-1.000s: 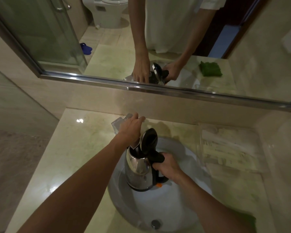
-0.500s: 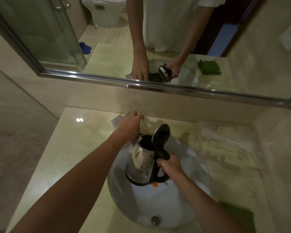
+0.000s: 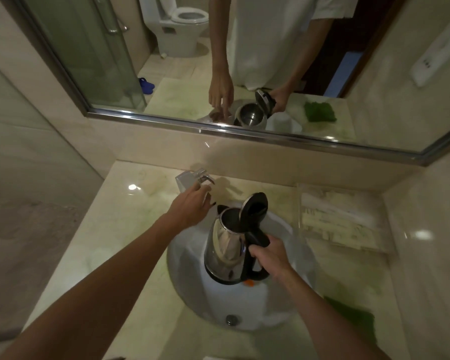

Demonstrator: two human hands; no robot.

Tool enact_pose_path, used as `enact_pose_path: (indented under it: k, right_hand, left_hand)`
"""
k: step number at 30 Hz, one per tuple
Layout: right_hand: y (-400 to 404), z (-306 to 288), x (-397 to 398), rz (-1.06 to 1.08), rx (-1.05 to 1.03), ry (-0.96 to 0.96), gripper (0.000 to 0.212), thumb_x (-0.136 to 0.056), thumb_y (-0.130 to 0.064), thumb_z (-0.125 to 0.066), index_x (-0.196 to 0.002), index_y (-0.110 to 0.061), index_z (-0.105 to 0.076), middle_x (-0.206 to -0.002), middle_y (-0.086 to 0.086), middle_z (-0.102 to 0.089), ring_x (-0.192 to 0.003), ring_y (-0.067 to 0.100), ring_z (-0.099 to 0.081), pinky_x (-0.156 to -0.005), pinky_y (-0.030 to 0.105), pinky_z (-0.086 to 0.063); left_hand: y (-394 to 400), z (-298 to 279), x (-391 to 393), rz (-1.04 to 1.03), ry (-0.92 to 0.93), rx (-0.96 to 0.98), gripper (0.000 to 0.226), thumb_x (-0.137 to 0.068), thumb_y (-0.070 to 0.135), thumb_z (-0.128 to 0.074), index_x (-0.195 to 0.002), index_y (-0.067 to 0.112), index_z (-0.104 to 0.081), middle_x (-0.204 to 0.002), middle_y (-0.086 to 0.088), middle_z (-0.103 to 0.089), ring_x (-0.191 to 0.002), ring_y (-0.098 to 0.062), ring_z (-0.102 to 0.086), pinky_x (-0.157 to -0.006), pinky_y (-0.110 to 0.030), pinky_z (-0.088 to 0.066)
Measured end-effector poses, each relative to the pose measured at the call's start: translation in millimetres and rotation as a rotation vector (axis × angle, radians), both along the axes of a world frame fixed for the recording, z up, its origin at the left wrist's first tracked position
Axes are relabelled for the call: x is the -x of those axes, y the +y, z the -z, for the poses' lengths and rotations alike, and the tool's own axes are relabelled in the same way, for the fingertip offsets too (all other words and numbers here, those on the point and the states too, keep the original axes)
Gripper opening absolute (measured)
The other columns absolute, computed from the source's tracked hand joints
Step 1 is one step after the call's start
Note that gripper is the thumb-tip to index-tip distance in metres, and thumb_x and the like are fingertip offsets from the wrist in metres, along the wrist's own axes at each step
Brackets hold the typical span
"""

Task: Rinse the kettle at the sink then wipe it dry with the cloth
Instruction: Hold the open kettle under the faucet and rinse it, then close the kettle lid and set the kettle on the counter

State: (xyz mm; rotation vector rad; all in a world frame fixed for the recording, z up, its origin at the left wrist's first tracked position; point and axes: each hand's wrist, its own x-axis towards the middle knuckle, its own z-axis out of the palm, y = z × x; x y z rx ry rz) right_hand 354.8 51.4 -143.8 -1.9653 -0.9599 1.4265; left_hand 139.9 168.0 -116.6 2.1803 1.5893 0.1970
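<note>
A steel kettle (image 3: pixel 225 252) with a black handle and its black lid flipped up hangs tilted over the white round sink (image 3: pixel 185 276). My right hand (image 3: pixel 269 254) grips the kettle's handle. My left hand (image 3: pixel 190 207) reaches to the chrome tap (image 3: pixel 192 179) at the back of the basin, fingers on or just by its lever. A green cloth (image 3: pixel 353 320) lies on the counter to the right of the sink, near the front edge. No running water is visible.
A clear tray of wrapped toiletries (image 3: pixel 340 220) sits on the marble counter at the back right. A wall mirror (image 3: pixel 244 61) above reflects my arms, the kettle, the cloth and a toilet. The sink drain (image 3: pixel 231 320) is at the front.
The kettle has been lifted and tipped away from under the tap, its mouth now facing up and back. My left hand stayed at the tap.
</note>
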Motion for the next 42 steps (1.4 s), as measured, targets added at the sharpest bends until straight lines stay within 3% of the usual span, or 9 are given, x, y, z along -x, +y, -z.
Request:
enact_pose_path:
  k: [3, 9, 14, 17, 21, 26, 32, 36, 42]
  right_hand:
    - [-6.0, -9.6, -3.2, -0.047, -0.035, -0.04, 0.014, -0.072, -0.001, -0.069, -0.07, -0.013, -0.062, -0.062, 0.002, -0.061, -0.061, 0.016, -0.058, -0.052, 0.022, -0.044]
    - [-19.8, -25.6, -1.4, -0.126, -0.068, -0.064, 0.01, -0.071, -0.002, -0.07, -0.078, -0.008, -0.066, -0.067, 0.005, -0.064, -0.059, 0.016, -0.06, -0.044, 0.018, -0.045]
    - [-34.3, -37.8, 12.5, -0.181, -0.142, -0.098, 0.023, -0.071, -0.003, -0.072, -0.07, -0.024, -0.062, -0.068, -0.004, -0.065, -0.069, 0.014, -0.062, -0.062, 0.026, -0.048]
    - [-44.3, -44.0, 27.7, -0.202, -0.157, -0.11, 0.021, -0.069, -0.007, -0.073, -0.075, -0.025, -0.064, -0.073, -0.003, -0.067, -0.076, 0.016, -0.065, -0.071, 0.031, -0.053]
    - [-59.7, -50.4, 58.0, -0.208, -0.165, -0.122, 0.027, -0.067, -0.016, -0.074, -0.092, -0.017, -0.066, -0.087, 0.005, -0.07, -0.085, 0.017, -0.067, -0.08, 0.04, -0.059]
    - [-83.8, -60.2, 110.4, -0.178, -0.183, -0.127, 0.02, -0.072, -0.01, -0.074, -0.077, -0.024, -0.06, -0.08, 0.004, -0.067, -0.083, 0.02, -0.066, -0.08, 0.044, -0.06]
    - [-109.8, -54.8, 166.4, -0.162, -0.223, -0.141, 0.015, -0.07, -0.013, -0.075, -0.071, -0.018, -0.06, -0.073, 0.01, -0.066, -0.077, 0.029, -0.066, -0.073, 0.044, -0.058]
    - [-119.9, -47.8, 184.8, -0.179, -0.218, -0.16, 0.02, -0.072, -0.012, -0.075, -0.071, -0.023, -0.059, -0.072, 0.001, -0.064, -0.073, 0.017, -0.062, -0.07, 0.034, -0.054]
    - [-134.0, -41.8, 199.1, -0.237, -0.182, -0.109, 0.022, -0.075, -0.009, -0.074, -0.08, -0.025, -0.059, -0.076, -0.001, -0.064, -0.074, 0.013, -0.063, -0.065, 0.029, -0.056]
  left_hand:
    - [-30.9, -6.8, 8.9, -0.084, -0.06, 0.04, 0.029, -0.094, 0.031, -0.048, -0.113, 0.01, -0.054, -0.114, -0.009, -0.052, -0.093, -0.026, -0.06, -0.08, -0.04, -0.052]
    - [-69.7, -12.9, 9.7, -0.199, -0.178, 0.346, 0.04, -0.094, 0.041, -0.047, -0.109, 0.01, -0.066, -0.11, -0.01, -0.067, -0.093, -0.022, -0.06, -0.08, -0.031, -0.046]
    - [-93.2, -21.0, 21.9, -0.298, -0.379, 0.503, 0.041, -0.092, 0.048, -0.048, -0.101, 0.013, -0.068, -0.087, -0.005, -0.062, -0.075, -0.019, -0.056, -0.063, -0.029, -0.046]
    - [-106.3, -27.9, 37.5, -0.271, -0.413, 0.471, 0.033, -0.091, 0.038, -0.055, -0.095, 0.01, -0.073, -0.072, -0.001, -0.059, -0.068, -0.016, -0.053, -0.062, -0.028, -0.043]
    - [-122.4, -33.5, 68.4, -0.305, -0.469, 0.387, 0.023, -0.086, 0.032, -0.06, -0.083, 0.016, -0.076, -0.08, -0.001, -0.069, -0.069, -0.011, -0.058, -0.067, -0.029, -0.045]
    - [-146.1, -43.3, 111.1, -0.345, -0.509, 0.322, 0.022, -0.084, 0.027, -0.06, -0.075, 0.014, -0.076, -0.064, 0.008, -0.065, -0.057, -0.001, -0.055, -0.06, -0.026, -0.044]
    - [-169.5, -44.7, 161.6, -0.381, -0.515, 0.299, 0.019, -0.083, 0.027, -0.062, -0.07, 0.02, -0.074, -0.068, 0.01, -0.067, -0.067, -0.005, -0.057, -0.064, -0.027, -0.043]
    - [-181.0, -39.7, 181.3, -0.398, -0.529, 0.314, 0.026, -0.082, 0.026, -0.063, -0.099, 0.012, -0.074, -0.097, -0.004, -0.073, -0.091, -0.019, -0.065, -0.081, -0.034, -0.052]
    - [-193.1, -30.3, 204.5, -0.382, -0.517, 0.303, 0.041, -0.08, 0.031, -0.066, -0.117, 0.014, -0.067, -0.119, -0.002, -0.068, -0.095, -0.019, -0.065, -0.083, -0.033, -0.052]
